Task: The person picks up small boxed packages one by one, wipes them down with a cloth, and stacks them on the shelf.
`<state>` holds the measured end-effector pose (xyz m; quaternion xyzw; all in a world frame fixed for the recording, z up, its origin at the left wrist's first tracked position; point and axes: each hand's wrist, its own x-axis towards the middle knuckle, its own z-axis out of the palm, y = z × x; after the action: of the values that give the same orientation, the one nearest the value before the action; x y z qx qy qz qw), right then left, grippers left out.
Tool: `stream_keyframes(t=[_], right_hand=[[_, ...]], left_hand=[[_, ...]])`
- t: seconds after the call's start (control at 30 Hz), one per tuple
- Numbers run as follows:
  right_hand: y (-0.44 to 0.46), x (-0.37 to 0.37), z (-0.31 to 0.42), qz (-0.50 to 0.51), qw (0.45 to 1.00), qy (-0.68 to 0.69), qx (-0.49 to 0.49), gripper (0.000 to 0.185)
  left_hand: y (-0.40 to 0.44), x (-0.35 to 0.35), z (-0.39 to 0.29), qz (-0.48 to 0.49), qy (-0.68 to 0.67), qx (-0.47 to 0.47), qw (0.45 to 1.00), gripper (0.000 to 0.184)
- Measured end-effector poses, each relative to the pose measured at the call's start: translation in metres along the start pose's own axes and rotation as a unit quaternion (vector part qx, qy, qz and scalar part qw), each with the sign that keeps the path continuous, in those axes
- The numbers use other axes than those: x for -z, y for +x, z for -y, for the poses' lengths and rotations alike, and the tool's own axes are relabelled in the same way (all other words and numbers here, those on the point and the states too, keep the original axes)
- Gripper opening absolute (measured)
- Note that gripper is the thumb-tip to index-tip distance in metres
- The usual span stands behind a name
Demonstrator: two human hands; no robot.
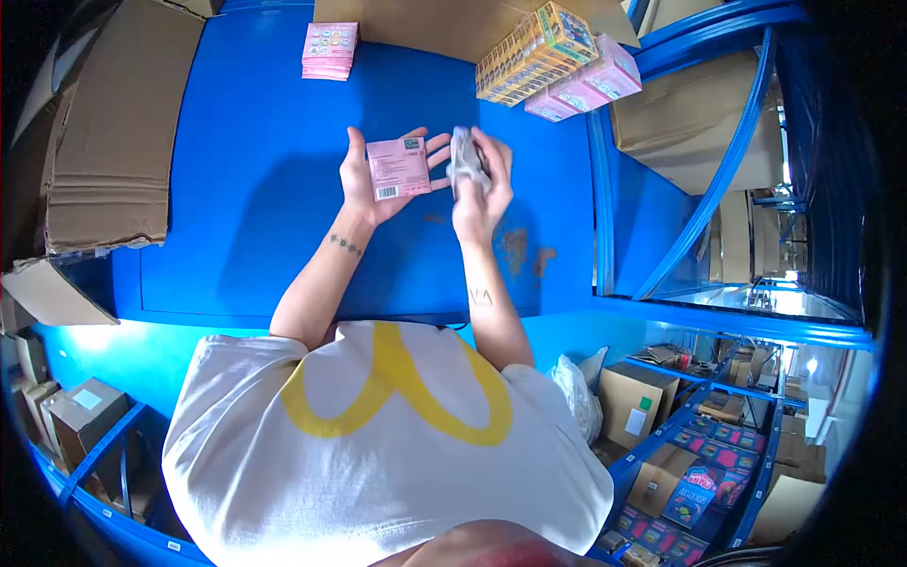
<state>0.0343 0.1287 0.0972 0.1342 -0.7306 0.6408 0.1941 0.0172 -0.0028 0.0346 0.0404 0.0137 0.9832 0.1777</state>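
My left hand (355, 180) is turned palm up, thumb and fingers spread around a flat, square pink box (399, 170). Small print and a barcode show on the box's upper face. Just to the right, my right hand (487, 189) grips a greyish, partly whitish item (465, 159) between thumb and fingers; what it is cannot be made out. A narrow gap separates this item from the pink box. Both hands are over the blue work surface (274, 142).
A stack of pink boxes (329, 51) stands at the back. Yellow boxes (536, 57) and larger pink boxes (586, 83) stand in rows at the back right. Cardboard (118, 123) lies on the left; a blue rack frame (602, 198) rises on the right.
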Motion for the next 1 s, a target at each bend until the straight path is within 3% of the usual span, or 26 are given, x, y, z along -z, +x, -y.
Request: stream_keyframes(t=[0.03, 0.07, 0.13, 0.33, 0.47, 0.53, 0.57, 0.63, 0.7, 0.73, 0.8, 0.87, 0.9, 0.97, 1.0], right_hand=[[0.008, -0.007, -0.002, 0.004, 0.998, -0.049, 0.039, 0.048], [0.014, -0.015, -0.023, 0.021, 0.969, -0.171, 0.176, 0.046], [0.0, -0.041, -0.043, 0.128, 0.935, -0.251, 0.214, 0.045], [-0.037, -0.065, -0.058, 0.104, 0.952, -0.196, 0.212, 0.033], [-0.046, -0.043, -0.051, 0.194, 0.961, -0.056, 0.189, 0.025], [-0.047, -0.011, -0.06, 0.248, 0.966, 0.069, 0.041, 0.021], [-0.044, -0.002, -0.056, 0.244, 0.966, 0.07, 0.039, 0.021], [-0.029, 0.007, -0.039, 0.099, 0.983, 0.112, -0.104, 0.023], [-0.002, -0.008, -0.028, -0.016, 1.0, 0.011, 0.016, 0.029], [0.003, -0.015, -0.031, -0.019, 1.0, 0.009, 0.015, 0.029], [0.007, -0.038, -0.036, 0.045, 0.979, -0.17, 0.102, 0.037], [-0.013, -0.074, -0.044, 0.133, 0.898, -0.389, 0.157, 0.042], [-0.025, -0.088, -0.045, 0.138, 0.897, -0.387, 0.163, 0.042], [-0.045, -0.103, -0.046, 0.039, 0.913, -0.374, 0.161, 0.04], [-0.044, -0.105, -0.048, 0.048, 0.913, -0.367, 0.169, 0.04]], left_hand=[[0.001, 0.004, 0.002, 0.0, -0.013, -0.01, 1.0, 0.086], [0.003, 0.009, 0.004, 0.001, -0.025, -0.019, 0.999, 0.087], [0.006, 0.018, 0.005, 0.006, -0.05, -0.043, 0.998, 0.09], [-0.006, 0.036, -0.008, -0.066, -0.087, -0.052, 0.993, 0.091], [-0.002, 0.056, -0.016, 0.049, -0.088, -0.025, 0.995, 0.093], [0.0, 0.048, -0.02, 0.059, -0.076, -0.023, 0.995, 0.093], [-0.001, 0.04, -0.022, 0.069, -0.064, -0.023, 0.995, 0.092], [0.001, 0.029, -0.023, 0.094, -0.045, -0.024, 0.994, 0.092], [-0.001, 0.026, -0.015, 0.063, -0.034, -0.024, 0.997, 0.092], [-0.002, 0.024, -0.012, 0.034, -0.018, -0.028, 0.999, 0.092], [-0.003, 0.021, -0.013, -0.019, 0.017, -0.043, 0.999, 0.093], [-0.003, 0.033, -0.014, -0.021, 0.005, -0.054, 0.998, 0.093], [-0.004, 0.044, -0.014, -0.027, -0.009, -0.063, 0.998, 0.094], [-0.006, 0.058, -0.012, -0.039, -0.043, -0.092, 0.994, 0.094], [-0.008, 0.054, -0.016, -0.037, -0.043, -0.105, 0.993, 0.094]])
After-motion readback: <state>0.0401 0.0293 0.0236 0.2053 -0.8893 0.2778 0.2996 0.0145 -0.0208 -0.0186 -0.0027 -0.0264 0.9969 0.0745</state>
